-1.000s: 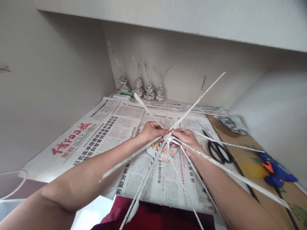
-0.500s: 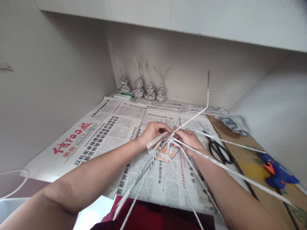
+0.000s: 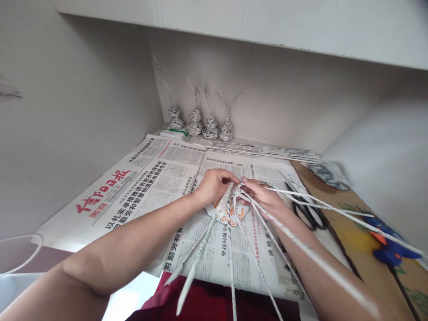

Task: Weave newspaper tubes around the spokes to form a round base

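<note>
Between my hands is a small woven piece (image 3: 236,192) of rolled newspaper, with several long paper strips (image 3: 232,258) fanning out toward me and to the right. My left hand (image 3: 216,185) is closed at its left side, thumb and index finger pinching a paper strip near the centre. From the right, my right hand (image 3: 262,194) grips the woven piece, its thumb close to the left fingertips. Some of its fingers are hidden behind the strips. Under the weave shows a white piece with orange print (image 3: 240,216); whether it is attached I cannot tell.
Newspaper (image 3: 133,187) covers the table. Several gourd-shaped woven pieces (image 3: 210,129) stand at the back wall, left of a bundle of paper strips (image 3: 267,151). Black scissors (image 3: 309,211), cardboard (image 3: 337,223) and a blue glue gun (image 3: 389,252) lie right. A board (image 3: 234,22) overhangs.
The strip that stuck up toward the back has swung down to the right. The strips in front have spread and shifted rightward. Both hands stay nearly in place.
</note>
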A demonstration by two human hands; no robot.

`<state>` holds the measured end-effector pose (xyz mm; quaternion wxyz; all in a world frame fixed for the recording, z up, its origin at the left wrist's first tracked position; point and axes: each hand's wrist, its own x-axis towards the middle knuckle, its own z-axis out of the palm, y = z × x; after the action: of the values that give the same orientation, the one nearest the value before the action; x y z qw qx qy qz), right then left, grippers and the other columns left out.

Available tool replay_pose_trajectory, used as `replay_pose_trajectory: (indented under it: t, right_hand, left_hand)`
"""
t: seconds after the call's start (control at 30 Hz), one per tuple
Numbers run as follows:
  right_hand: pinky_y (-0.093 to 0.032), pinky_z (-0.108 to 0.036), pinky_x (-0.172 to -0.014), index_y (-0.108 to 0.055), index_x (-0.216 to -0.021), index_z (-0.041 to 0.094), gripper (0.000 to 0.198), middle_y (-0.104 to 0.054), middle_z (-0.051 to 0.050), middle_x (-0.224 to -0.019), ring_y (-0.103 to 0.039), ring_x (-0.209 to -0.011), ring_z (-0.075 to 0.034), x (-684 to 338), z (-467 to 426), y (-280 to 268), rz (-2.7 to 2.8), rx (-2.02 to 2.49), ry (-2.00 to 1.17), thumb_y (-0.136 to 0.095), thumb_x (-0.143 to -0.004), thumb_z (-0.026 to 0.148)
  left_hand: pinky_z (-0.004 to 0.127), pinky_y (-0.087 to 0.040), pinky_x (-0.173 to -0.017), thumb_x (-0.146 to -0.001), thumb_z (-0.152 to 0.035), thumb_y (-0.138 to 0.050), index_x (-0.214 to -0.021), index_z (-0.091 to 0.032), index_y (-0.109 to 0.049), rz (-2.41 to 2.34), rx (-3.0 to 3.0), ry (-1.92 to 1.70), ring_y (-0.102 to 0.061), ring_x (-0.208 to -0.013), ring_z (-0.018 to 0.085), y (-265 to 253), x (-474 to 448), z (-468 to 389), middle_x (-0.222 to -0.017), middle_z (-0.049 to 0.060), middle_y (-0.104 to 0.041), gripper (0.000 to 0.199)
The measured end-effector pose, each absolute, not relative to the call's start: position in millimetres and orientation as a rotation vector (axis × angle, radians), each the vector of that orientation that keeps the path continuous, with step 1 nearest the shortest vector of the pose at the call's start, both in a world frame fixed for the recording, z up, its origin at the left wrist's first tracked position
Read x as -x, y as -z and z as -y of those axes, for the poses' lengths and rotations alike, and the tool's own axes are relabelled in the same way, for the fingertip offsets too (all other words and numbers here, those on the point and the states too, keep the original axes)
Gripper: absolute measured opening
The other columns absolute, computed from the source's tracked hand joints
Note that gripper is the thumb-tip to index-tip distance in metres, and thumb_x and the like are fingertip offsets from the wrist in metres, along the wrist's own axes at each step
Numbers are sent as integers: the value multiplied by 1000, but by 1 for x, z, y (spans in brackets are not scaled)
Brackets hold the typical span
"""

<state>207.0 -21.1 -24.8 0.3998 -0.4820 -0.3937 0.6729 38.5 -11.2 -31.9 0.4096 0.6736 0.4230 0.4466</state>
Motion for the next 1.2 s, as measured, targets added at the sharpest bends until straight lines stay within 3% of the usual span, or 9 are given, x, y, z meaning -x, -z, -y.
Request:
replay_pose_trajectory:
  t: [0.17, 0.47, 0.8, 1.0, 1.2]
  right_hand:
    - [-49, -16, -42, -64, -75, 14, 18, -64, -1, -65, -56, -50, -8, -206, 21, 25, 1002, 1200, -1692, -73, -68, 28]
    - [-52, -18, -43, -67, -86, 14, 34, -70, -5, -75, -61, -53, -11, -209, 22, 21, 1026, 1190, -1604, -81, -56, 20]
    - [-52, -18, -43, -65, -86, 14, 36, -69, -4, -74, -61, -50, -10, -211, 20, 23, 1124, 1219, -1511, -81, -55, 21]
    - [-52, -18, -42, -64, -88, 15, 36, -69, -2, -70, -62, -49, -12, -214, 17, 25, 1124, 1221, -1533, -79, -55, 18]
    - [-53, -19, -43, -64, -90, 14, 34, -69, -2, -69, -64, -52, -13, -217, 16, 26, 1135, 1253, -1530, -76, -58, 14]
  left_hand:
    - [22, -47, -50, -68, -25, -71, -85, -12, -74, -1060, -1478, -1003, -60, -51, 12, 33, -34, 4, -71, 6, -71, 22]
    - [21, -48, -54, -65, -22, -75, -85, -10, -74, -859, -1041, -897, -59, -54, 10, 40, -34, 0, -70, 6, -69, 23]
    - [18, -43, -48, -60, -16, -76, -76, -10, -73, -871, -1093, -845, -54, -50, 7, 36, -38, 4, -62, 2, -66, 17]
    - [19, -49, -56, -54, -15, -81, -78, -8, -73, -848, -940, -821, -62, -61, 11, 35, -39, 6, -74, 8, -70, 26]
    - [15, -46, -48, -60, -19, -79, -78, -9, -73, -872, -908, -775, -59, -55, 8, 33, -38, 6, -68, 6, -68, 21]
